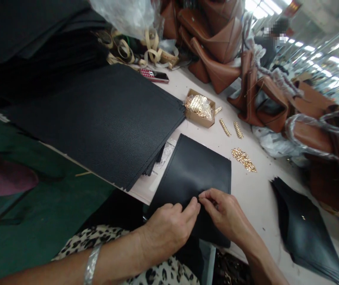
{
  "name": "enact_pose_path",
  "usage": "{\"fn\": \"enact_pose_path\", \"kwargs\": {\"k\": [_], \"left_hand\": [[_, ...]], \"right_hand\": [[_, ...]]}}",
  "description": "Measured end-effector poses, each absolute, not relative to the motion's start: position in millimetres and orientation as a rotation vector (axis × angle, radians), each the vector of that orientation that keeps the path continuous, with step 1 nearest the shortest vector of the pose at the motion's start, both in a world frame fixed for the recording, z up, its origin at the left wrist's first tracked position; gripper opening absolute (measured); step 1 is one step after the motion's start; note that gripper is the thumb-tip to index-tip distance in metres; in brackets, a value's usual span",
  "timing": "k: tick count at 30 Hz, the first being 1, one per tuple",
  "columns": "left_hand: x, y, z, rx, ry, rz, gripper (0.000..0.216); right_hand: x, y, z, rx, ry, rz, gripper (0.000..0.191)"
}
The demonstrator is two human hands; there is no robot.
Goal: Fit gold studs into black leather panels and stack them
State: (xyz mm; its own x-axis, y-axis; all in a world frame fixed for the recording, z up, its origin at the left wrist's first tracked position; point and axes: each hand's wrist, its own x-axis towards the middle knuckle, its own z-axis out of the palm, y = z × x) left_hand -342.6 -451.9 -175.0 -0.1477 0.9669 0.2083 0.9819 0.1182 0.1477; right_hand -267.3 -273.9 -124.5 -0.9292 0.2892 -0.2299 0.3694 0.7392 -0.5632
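A smooth black leather panel [197,168] lies in front of me, partly over the table's near edge. My left hand [168,225] rests over its lower part, thumb and fingers pressed together. From the other side, my right hand [224,209] is closed in a pinch, its fingertips meeting those of my left hand. Whatever sits between the fingertips is too small and hidden to name. To the right lies a stack of black leather panels [312,229], the top one bearing a small gold metal fitting [303,217].
Loose gold fittings [243,159] and two gold rows [238,130] lie beyond the panel, near a cardboard box [199,118] of more. Large black leather sheets [107,118] fill the left. A red phone [154,75] and brown leather bags [217,51] stand behind; another person [266,45] is farther off.
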Motion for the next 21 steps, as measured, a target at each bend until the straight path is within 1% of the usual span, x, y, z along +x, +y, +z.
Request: {"fn": "enact_pose_path", "kwargs": {"k": [7,15,21], "left_hand": [[-342,-454,-175,-1.979,-2.287,-0.436,0.045],[-342,-454,-175,-2.006,-2.298,-0.445,0.044],[-342,-453,-176,-1.982,-2.315,-0.492,0.044]], "right_hand": [[-269,-270,-126,0.499,2.802,-0.908,0.015],[-273,-267,-125,0.378,2.805,-0.987,0.018],[-279,-270,-120,0.604,2.665,-0.925,0.016]]}}
